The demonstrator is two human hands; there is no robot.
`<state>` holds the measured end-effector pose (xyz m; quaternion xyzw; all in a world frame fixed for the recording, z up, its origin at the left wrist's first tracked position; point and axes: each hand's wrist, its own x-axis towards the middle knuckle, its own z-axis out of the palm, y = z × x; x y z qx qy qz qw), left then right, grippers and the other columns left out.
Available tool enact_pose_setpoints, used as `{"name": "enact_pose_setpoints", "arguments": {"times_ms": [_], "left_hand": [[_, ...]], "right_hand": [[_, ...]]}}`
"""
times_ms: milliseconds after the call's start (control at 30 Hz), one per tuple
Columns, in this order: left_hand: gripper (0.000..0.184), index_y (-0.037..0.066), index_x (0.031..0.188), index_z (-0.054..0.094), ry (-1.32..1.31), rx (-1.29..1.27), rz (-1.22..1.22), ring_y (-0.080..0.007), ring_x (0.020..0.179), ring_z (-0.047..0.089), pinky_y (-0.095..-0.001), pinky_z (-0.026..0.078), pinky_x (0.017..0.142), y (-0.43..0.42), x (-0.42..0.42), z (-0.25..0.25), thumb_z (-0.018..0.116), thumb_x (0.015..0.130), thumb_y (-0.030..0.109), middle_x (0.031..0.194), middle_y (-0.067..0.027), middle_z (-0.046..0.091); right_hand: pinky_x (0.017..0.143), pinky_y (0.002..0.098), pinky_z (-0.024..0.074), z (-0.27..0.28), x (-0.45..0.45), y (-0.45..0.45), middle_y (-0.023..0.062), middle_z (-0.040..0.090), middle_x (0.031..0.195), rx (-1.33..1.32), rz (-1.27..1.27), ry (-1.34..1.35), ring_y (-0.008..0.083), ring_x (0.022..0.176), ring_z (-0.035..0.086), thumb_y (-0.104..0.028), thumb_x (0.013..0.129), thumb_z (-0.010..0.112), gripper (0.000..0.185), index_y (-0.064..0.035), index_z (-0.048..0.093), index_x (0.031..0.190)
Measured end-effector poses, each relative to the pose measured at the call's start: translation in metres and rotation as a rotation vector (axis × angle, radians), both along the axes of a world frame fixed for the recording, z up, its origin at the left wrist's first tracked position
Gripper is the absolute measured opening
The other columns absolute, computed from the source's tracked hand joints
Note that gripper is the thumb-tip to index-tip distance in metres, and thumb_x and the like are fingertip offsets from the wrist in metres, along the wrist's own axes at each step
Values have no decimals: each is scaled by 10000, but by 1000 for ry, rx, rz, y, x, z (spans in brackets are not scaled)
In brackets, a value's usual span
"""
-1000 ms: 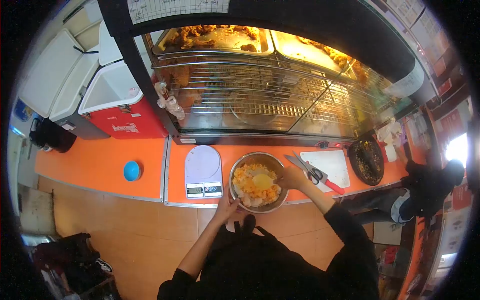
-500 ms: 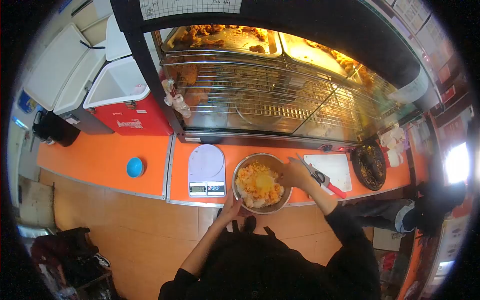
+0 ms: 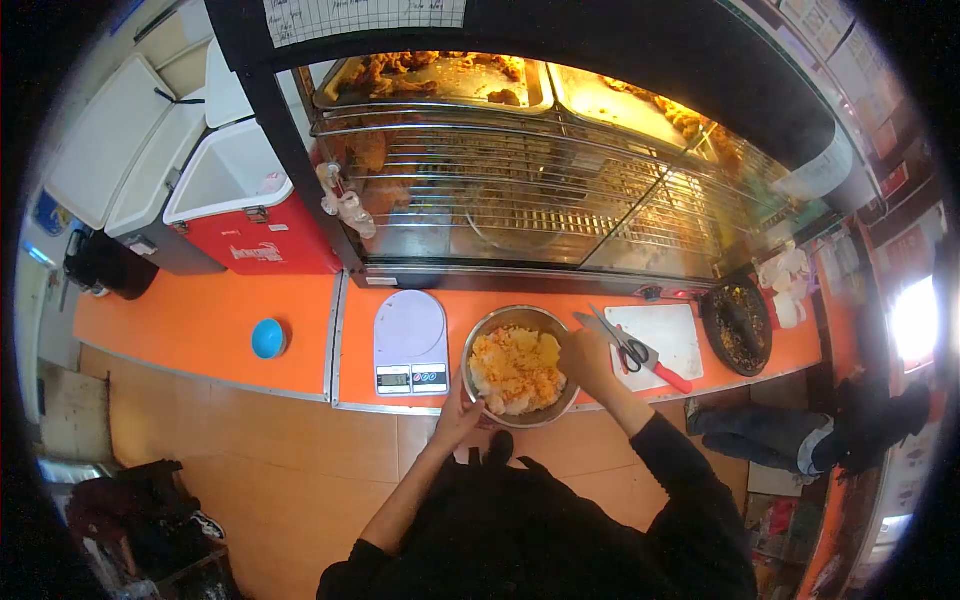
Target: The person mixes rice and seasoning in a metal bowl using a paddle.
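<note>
A metal bowl on the orange counter holds a pale and orange food mixture, with a smooth yellow patch near its right side. My left hand grips the bowl's lower left rim. At the bowl's right rim, my right hand is closed; what its fingers hold is hidden. Left of the bowl lies a lilac kitchen scale. Just right of my right hand are scissors and a red-handled knife by a white cutting board.
Behind the counter stands a glass warming cabinet with trays of fried food. A blue bowl and a red cooler are at the left. A dark round pan sits at the right, near another person.
My right hand has shifted a little about the bowl's right rim. The yellow patch has moved from the middle of the mixture toward the right. The other person's legs have changed position.
</note>
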<state>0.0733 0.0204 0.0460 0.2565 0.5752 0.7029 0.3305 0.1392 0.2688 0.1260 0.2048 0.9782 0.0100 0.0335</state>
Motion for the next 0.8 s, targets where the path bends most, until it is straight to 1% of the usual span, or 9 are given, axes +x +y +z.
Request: {"name": "enact_pose_setpoints", "arguments": {"times_ms": [67, 167, 233, 333, 400, 500, 633, 767, 800], "left_hand": [[708, 95, 1434, 99, 29, -22, 15, -234, 1137, 469, -326, 521, 801, -1, -2, 0, 536, 878, 90, 1361, -137, 347], [720, 106, 1438, 107, -119, -120, -65, -232, 1008, 556, -323, 547, 727, -4, -20, 5, 527, 858, 39, 1333, -144, 385], [754, 109, 1440, 107, -86, -235, -181, -176, 775, 629, -280, 557, 695, -2, -41, 5, 480, 813, -82, 1195, -139, 512], [742, 108, 1436, 122, -243, -284, -292, -247, 826, 637, -351, 589, 646, 1, -70, 20, 517, 823, -24, 1254, -172, 456], [711, 95, 1428, 164, -80, -226, -270, -258, 775, 650, -360, 598, 603, 4, -76, 10, 509, 820, -36, 1187, -180, 504], [673, 78, 1417, 203, -238, -162, -190, -228, 742, 657, -342, 596, 573, 7, -71, 21, 516, 828, -18, 1049, -153, 584], [625, 91, 1401, 248, -235, -172, -159, -199, 738, 645, -332, 587, 578, 5, -67, 8, 443, 829, -69, 1021, -117, 578], [632, 96, 1413, 183, -148, -199, -108, -203, 698, 650, -318, 576, 564, -2, -50, 0, 462, 859, -27, 921, -100, 600], [644, 95, 1417, 151, -198, -191, -62, -199, 680, 649, -310, 572, 558, -4, -41, -1, 467, 867, -13, 881, -92, 606]], "right_hand": [[487, 405, 463, -30, -4, 5, 108, 627, 629, 44, -71, -12, 287, 552, 610, -261, 742, 601, 185, -95, 674, 781], [477, 416, 455, -50, -12, 17, 124, 609, 611, -132, 132, -15, 302, 535, 602, -289, 788, 571, 230, -89, 659, 860], [467, 423, 451, -50, -20, 27, 142, 595, 603, -132, 345, -97, 317, 521, 592, -312, 816, 544, 275, -87, 639, 944], [465, 428, 453, -33, -8, 24, 148, 581, 578, -159, 482, -22, 321, 520, 591, -293, 822, 528, 264, -102, 598, 992], [469, 431, 457, -38, 10, 22, 153, 584, 610, -183, 486, -12, 325, 522, 591, -278, 818, 532, 250, -106, 579, 994], [476, 436, 465, -39, 47, 18, 163, 585, 695, -224, 493, 42, 331, 525, 591, -245, 808, 540, 244, -111, 542, 1011], [478, 435, 472, -9, 79, 0, 170, 566, 840, -263, 455, 95, 328, 559, 605, -231, 801, 558, 292, -113, 505, 1062], [505, 431, 484, 25, 64, 10, 169, 595, 764, -161, 285, 12, 306, 609, 625, -242, 800, 567, 253, -99, 567, 1008], [523, 418, 485, 51, 53, 9, 159, 610, 739, -246, 143, 7, 300, 617, 624, -267, 797, 584, 197, -100, 614, 899]]}}
